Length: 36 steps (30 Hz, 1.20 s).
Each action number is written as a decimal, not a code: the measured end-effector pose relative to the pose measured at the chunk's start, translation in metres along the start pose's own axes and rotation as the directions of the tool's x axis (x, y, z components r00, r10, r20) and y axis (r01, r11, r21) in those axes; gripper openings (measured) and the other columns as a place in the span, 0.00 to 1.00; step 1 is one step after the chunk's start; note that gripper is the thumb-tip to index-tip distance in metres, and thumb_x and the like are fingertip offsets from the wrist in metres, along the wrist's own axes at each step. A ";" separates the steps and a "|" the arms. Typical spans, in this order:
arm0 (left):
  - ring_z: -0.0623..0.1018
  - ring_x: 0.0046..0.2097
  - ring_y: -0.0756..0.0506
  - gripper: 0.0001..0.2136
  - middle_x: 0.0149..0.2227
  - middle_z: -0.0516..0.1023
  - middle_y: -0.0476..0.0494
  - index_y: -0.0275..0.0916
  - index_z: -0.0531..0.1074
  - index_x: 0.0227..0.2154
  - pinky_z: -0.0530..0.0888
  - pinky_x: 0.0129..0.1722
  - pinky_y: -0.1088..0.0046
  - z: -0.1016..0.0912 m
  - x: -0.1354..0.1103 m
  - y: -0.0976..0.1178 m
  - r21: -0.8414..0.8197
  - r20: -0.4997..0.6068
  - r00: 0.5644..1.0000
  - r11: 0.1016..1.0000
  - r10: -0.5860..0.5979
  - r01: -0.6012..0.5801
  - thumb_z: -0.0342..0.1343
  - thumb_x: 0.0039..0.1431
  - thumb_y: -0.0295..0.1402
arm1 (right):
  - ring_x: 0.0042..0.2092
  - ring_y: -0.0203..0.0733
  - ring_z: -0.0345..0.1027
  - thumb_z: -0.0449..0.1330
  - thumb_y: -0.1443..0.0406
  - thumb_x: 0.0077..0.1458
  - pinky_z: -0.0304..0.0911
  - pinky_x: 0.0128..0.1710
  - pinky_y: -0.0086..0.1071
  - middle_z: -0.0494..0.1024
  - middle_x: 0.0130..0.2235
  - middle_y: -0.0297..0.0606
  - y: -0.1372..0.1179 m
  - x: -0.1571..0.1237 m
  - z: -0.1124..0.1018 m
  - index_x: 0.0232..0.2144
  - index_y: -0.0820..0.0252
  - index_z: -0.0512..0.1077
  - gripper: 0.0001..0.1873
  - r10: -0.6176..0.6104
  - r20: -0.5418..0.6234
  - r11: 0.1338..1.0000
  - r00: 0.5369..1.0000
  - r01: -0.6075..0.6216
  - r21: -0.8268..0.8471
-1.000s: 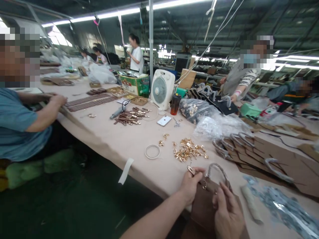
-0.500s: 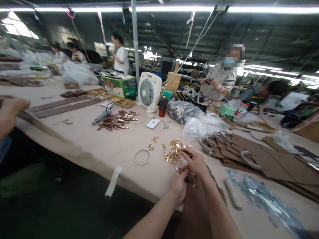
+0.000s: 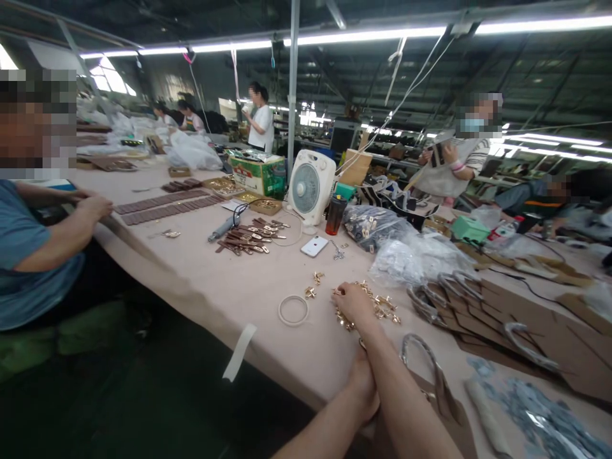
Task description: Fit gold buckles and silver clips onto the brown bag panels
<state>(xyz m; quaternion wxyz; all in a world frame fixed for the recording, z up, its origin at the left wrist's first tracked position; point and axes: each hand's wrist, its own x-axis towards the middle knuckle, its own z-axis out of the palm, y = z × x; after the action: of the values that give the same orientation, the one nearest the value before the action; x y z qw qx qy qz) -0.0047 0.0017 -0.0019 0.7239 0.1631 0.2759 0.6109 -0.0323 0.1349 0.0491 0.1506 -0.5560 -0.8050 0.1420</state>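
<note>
My right hand (image 3: 354, 303) is over a loose pile of small gold-coloured metal fittings (image 3: 382, 307), its bent fingers closed among them. The fingertips touch the near left side of the pile, and whether they grip a piece is unclear. My left hand (image 3: 362, 382) is lower down at the table edge, curled, with its fingers largely behind my right forearm. A small gold-rimmed piece (image 3: 362, 343) shows just above it. Under my forearms lies a brown bag (image 3: 452, 411) with a plastic-wrapped handle (image 3: 421, 341).
Left of the pile lies a tape roll (image 3: 293, 310). Behind are a phone (image 3: 314, 246), a dark tumbler (image 3: 335, 215), a fan (image 3: 312, 188) and brown straps (image 3: 248, 237). Brown bag panels (image 3: 535, 312) are stacked at right. A co-worker's hands (image 3: 93, 205) are at the left edge.
My right hand has moved from beside my left hand onto the gold fittings. My left hand has dropped lower. The view has turned left, bringing the seated co-worker further into sight.
</note>
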 end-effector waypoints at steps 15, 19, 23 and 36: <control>0.81 0.47 0.35 0.14 0.41 0.82 0.37 0.38 0.79 0.39 0.74 0.54 0.58 -0.006 0.010 -0.010 -0.178 -0.085 0.996 0.984 0.013 -0.028 0.66 0.56 0.42 | 0.51 0.50 0.76 0.57 0.66 0.62 0.64 0.57 0.40 0.83 0.46 0.50 -0.004 -0.006 -0.008 0.45 0.62 0.81 0.15 0.077 -0.117 0.927 0.990 -0.028 0.375; 0.81 0.48 0.37 0.18 0.43 0.83 0.39 0.37 0.78 0.42 0.74 0.54 0.59 0.000 0.002 -0.003 -0.058 -0.063 0.991 0.991 0.115 -0.118 0.71 0.49 0.38 | 0.34 0.40 0.79 0.52 0.56 0.67 0.74 0.40 0.34 0.83 0.35 0.37 0.001 -0.025 -0.031 0.51 0.59 0.78 0.21 0.225 -0.201 0.775 0.953 -0.051 0.630; 0.80 0.47 0.43 0.18 0.43 0.83 0.43 0.38 0.78 0.41 0.73 0.53 0.65 -0.004 0.013 -0.003 0.135 -0.029 0.988 0.979 0.155 -0.150 0.72 0.49 0.40 | 0.31 0.35 0.76 0.70 0.52 0.52 0.75 0.37 0.30 0.81 0.32 0.33 0.034 -0.054 -0.066 0.44 0.59 0.79 0.21 0.392 -0.239 0.125 0.889 0.205 0.971; 0.80 0.47 0.41 0.10 0.45 0.82 0.43 0.42 0.77 0.47 0.76 0.50 0.64 0.003 -0.003 -0.005 0.827 0.255 0.818 0.322 0.515 -0.461 0.57 0.65 0.34 | 0.36 0.35 0.75 0.74 0.58 0.51 0.72 0.37 0.27 0.80 0.35 0.32 0.152 -0.269 -0.086 0.40 0.55 0.78 0.16 0.639 -0.236 0.122 0.732 0.206 0.971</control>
<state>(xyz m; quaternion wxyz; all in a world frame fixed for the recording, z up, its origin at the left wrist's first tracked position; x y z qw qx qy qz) 0.0010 -0.0023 -0.0019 0.3158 0.5599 0.4998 0.5804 0.2226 -0.0601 0.0446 0.7005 -0.4537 -0.3116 0.4542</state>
